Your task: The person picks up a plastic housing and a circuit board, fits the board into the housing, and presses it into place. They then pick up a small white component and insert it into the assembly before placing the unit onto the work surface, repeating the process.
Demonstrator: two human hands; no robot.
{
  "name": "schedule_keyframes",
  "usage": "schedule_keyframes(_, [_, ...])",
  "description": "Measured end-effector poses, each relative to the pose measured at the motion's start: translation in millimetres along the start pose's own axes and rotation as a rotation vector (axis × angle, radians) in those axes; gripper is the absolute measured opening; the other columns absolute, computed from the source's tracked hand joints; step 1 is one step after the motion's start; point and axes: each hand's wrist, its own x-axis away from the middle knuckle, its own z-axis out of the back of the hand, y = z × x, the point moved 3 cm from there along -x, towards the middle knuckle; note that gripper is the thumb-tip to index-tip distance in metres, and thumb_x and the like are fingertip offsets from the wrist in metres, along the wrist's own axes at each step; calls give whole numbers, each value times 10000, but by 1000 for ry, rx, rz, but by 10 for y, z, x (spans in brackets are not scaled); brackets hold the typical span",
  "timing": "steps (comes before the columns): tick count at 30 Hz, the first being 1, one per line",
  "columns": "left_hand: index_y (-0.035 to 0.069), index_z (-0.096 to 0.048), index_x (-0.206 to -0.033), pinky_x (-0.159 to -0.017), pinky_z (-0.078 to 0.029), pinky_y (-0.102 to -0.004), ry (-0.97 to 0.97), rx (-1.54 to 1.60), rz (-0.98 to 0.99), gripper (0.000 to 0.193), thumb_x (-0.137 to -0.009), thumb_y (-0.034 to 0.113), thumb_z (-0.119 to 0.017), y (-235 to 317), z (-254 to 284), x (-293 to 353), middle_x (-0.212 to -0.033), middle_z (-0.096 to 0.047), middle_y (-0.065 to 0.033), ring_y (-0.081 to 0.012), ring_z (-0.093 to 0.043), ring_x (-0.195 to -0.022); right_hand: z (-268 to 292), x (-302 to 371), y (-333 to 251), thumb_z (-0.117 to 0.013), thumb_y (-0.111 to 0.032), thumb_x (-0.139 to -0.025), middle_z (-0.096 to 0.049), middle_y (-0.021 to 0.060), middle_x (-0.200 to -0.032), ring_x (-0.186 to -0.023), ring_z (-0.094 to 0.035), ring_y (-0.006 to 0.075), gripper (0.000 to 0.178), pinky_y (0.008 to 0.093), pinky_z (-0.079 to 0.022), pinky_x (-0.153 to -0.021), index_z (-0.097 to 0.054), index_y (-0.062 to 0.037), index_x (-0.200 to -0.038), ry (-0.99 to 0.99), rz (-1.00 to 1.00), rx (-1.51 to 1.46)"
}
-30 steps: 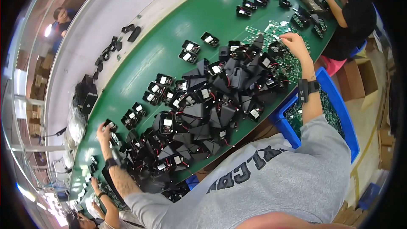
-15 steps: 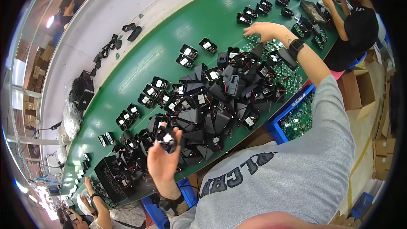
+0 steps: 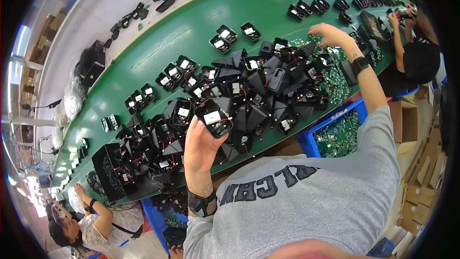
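My left hand (image 3: 201,149) holds up a black plastic housing (image 3: 212,118), its open side showing a white block, a small circuit board and red wire. The fingers grip it from below and behind. My right hand (image 3: 333,36) reaches over the far right end of a pile of small green circuit boards (image 3: 335,84); its thumb and fingers are apart, and nothing shows between them. Between the hands lies a large heap of similar black housings (image 3: 275,80), many with wires and white blocks inside.
On the green bench (image 3: 177,33), housings stand in small groups behind the heap. A blue bin (image 3: 314,144) of circuit boards sits at the bench's near edge. A black box (image 3: 103,175) of small dark parts is at left. One co-worker (image 3: 98,220) works at left, another (image 3: 421,50) at far right.
My left hand has lifted and turned the housing, so its open side now shows more fully. My right hand remains over the circuit boards, fingers slightly more bent. The whole view has shifted.
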Motion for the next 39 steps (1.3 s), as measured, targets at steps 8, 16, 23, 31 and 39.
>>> schedule_keyframes(8, [16, -383, -1337, -823, -577, -353, 15, -100, -50, 454, -948, 210, -513, -25, -35, 55, -1234, -541, -137, -264, -570, -1118, 37, 192, -30, -749, -66, -636, -558, 96, -1120, -989, -549, 266, 463, 347, -462, -889, -601, -45, -1075, 231, -142, -133])
schedule_keyframes(16, [12, -369, -1357, -820, -573, -359, 71, -71, -37, 516, -915, 199, -558, -42, -13, 66, -1197, -566, -128, -240, -617, -1051, -17, 286, 425, -688, -78, -780, -647, 23, -900, -844, -602, 106, 281, 240, -473, -765, -641, -23, -1051, 332, -255, -656])
schedule_keyframes(23, [8, -359, -1369, -844, -555, -372, 153, -100, -255, 587, -839, 58, -606, -31, -76, 26, -1225, -535, -138, -238, -585, -1086, 380, 765, -1868, -613, -42, -867, -607, 8, -877, -764, -549, 71, 110, 208, -446, -719, -631, 7, -964, 849, -64, -879])
schedule_keyframes(31, [30, -423, -1289, -912, -451, -282, 162, -362, -501, 659, -706, -43, -721, -72, -128, 28, -1264, -452, -101, -182, -446, -1191, -677, 620, -3150, -570, -165, -932, -493, 61, -1005, -651, -491, 19, 345, 119, -443, -558, -448, 1, -1208, 46, 103, -2376])
schedule_keyframes(39, [31, -411, -1295, -972, -423, -312, 191, -463, -551, 700, -682, -3, -748, -41, -178, 131, -1245, -453, -86, -191, -482, -1152, -840, 573, -3490, -457, -132, -980, -450, 67, -1024, -720, -502, 56, 361, 133, -506, -618, -379, 8, -1304, -374, 31, -2753])
